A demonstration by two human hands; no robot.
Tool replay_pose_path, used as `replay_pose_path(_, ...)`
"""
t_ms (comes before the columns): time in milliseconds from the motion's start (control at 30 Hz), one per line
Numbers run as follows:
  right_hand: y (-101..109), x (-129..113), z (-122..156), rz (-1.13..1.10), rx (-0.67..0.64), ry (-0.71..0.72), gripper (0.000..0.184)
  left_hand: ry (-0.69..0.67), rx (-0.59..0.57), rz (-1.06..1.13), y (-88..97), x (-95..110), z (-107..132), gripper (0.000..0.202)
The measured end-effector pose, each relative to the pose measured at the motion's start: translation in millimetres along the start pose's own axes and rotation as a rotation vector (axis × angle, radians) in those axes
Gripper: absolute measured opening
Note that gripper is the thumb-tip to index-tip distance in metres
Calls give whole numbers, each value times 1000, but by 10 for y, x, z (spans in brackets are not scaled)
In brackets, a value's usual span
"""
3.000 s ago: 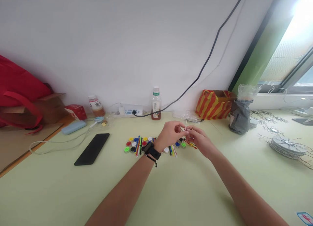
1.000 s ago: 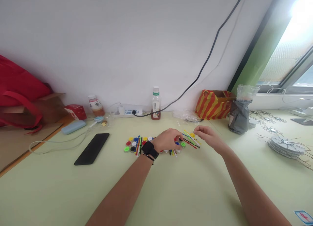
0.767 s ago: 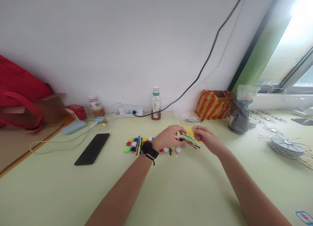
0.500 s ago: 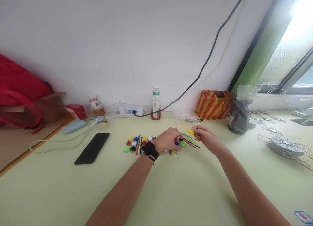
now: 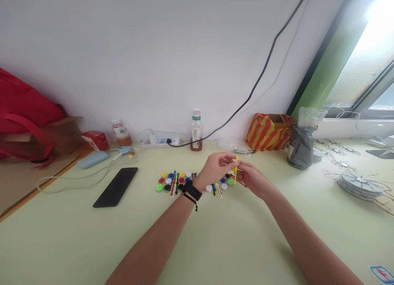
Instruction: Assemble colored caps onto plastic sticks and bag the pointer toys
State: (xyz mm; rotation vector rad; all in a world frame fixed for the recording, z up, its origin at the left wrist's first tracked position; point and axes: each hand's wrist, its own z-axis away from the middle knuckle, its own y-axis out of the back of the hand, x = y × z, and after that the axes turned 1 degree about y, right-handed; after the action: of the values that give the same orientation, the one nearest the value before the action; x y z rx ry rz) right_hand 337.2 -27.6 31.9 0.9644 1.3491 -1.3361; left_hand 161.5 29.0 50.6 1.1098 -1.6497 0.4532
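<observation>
My left hand (image 5: 220, 166), with a black watch on its wrist, is closed in a pinch at a yellow plastic arrow (image 5: 235, 176). My right hand (image 5: 250, 178) meets it from the other side, fingers closed on the same arrow. The arrow stands nearly upright between the fingertips, above the table. Under and beside the hands lie rows of small round coloured discs (image 5: 161, 180) on clear bases. Thin coloured plastic arrows (image 5: 177, 183) lie in bundles among them. My hands cover some of the discs and arrows.
At the wall stand a drink bottle (image 5: 196, 131), a power strip (image 5: 160, 141) and a striped bag (image 5: 271, 131). A black phone-like slab (image 5: 115, 187) lies left. Stacked grey discs (image 5: 361, 185) and a grey bagged object (image 5: 301, 147) are right; a dark cable (image 5: 249, 97) crosses the wall.
My left hand has lifted from the discs and moved right to the yellow arrow. My right hand has come slightly left with the arrow, which has turned more upright.
</observation>
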Motion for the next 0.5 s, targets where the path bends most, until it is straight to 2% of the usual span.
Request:
replay_pose_path(133, -52, 28, 5, -76, 19, 8, 23, -14, 65, -101, -69, -34, 19, 29)
replay_pose_path(367, -51, -42, 9, -240, -19, -40, 15, -135, 192, -328, -118, 17, 49, 25)
replay_pose_path(500, -33, -61, 31, -226, -39, -25, 20, -187, 234, -360, -101, 38, 52, 22)
